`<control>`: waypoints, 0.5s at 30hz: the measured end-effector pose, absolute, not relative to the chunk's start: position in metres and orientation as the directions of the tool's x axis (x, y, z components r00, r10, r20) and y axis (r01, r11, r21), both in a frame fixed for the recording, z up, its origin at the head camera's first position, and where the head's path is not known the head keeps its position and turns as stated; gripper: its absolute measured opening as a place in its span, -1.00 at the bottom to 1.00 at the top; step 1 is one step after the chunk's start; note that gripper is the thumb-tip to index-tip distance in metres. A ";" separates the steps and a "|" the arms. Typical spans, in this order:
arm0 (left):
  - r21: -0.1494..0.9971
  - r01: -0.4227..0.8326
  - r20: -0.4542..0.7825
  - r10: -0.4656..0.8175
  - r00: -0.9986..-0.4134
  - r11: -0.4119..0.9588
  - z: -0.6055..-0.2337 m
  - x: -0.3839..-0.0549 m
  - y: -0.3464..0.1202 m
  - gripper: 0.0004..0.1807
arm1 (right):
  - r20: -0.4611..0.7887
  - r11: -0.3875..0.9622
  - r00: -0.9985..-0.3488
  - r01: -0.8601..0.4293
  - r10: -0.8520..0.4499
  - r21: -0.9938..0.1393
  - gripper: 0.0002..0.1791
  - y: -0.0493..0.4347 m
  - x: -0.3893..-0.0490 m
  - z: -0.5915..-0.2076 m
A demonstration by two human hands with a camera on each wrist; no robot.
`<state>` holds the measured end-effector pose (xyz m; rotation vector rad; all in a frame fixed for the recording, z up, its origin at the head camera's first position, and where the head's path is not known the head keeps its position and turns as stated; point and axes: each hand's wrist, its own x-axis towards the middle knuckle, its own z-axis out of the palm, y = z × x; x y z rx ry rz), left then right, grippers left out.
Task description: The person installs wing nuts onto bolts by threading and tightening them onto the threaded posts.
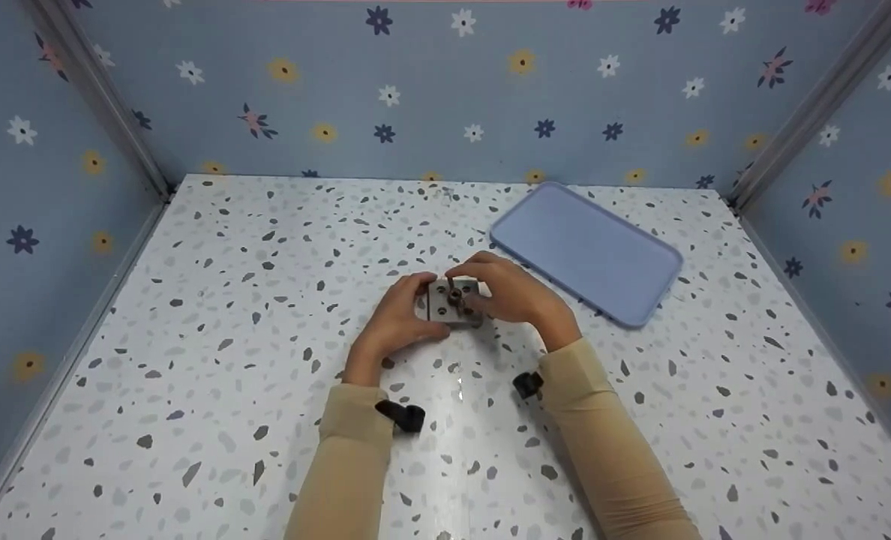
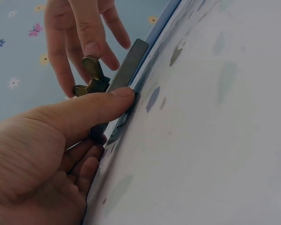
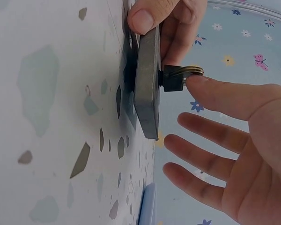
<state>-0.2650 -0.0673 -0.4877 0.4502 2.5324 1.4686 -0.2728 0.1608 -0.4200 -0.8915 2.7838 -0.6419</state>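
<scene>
A grey metal block (image 1: 435, 301) with several round holes lies on the speckled table. My left hand (image 1: 400, 319) grips its left end, thumb along the near edge and fingers at the far side. From the top of the block stands a wing nut (image 1: 454, 295) with a dark body and brass-coloured wings. My right hand (image 1: 517, 292) pinches the wings between thumb and index finger, its other fingers spread loosely. In the right wrist view, a short dark threaded part shows between the wing nut (image 3: 174, 78) and the block (image 3: 148, 84).
A light-blue tray (image 1: 588, 247) lies at an angle behind and to the right of my right hand. Flower-patterned panels (image 1: 453, 90) stand at the back and both sides of the table. A small black wrist camera (image 1: 409, 417) sticks out from the left sleeve.
</scene>
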 end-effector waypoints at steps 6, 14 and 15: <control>0.870 0.179 0.006 0.354 -0.935 0.459 -0.487 -0.264 -0.067 0.03 | -0.005 0.740 -0.824 -0.506 -0.566 -0.444 -0.48 0.162 -0.272 -0.419; 0.870 0.185 0.009 0.361 -0.933 0.457 -0.486 -0.264 -0.067 0.03 | 0.014 0.742 -0.831 -0.505 -0.557 -0.441 -0.47 0.162 -0.272 -0.420; 0.871 0.186 0.010 0.362 -0.932 0.455 -0.487 -0.264 -0.067 0.03 | 0.011 0.744 -0.833 -0.500 -0.553 -0.442 -0.47 0.161 -0.272 -0.420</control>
